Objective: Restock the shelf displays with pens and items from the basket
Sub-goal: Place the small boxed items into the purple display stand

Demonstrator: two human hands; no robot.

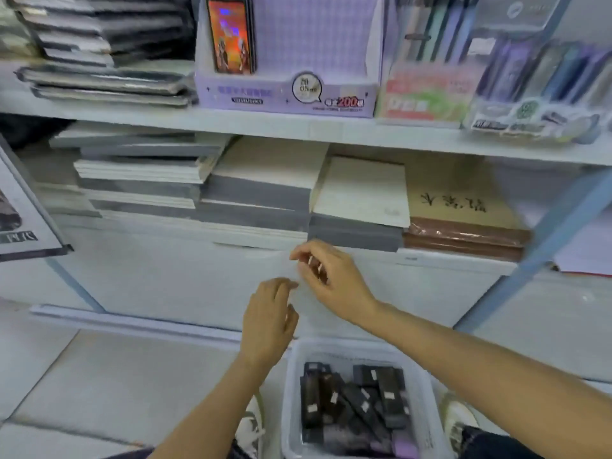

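- Shelf (231,124) ahead, basket (291,392) below.
- My right hand (334,279) fingers (304,251) pinch a dark pack (318,273); left hand (268,319) fingers hang loose.
- I should seat it upright, label outward.

Basket (356,351): near edge is running off frame. Dark packs (390,399): labels blurring, unreadable. Right hand (331,279): fingers hiding most of a small dark item (317,270).

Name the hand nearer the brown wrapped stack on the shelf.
Right. The right hand is below-left of the brown wrapped stack; the left hand is lower and farther left.
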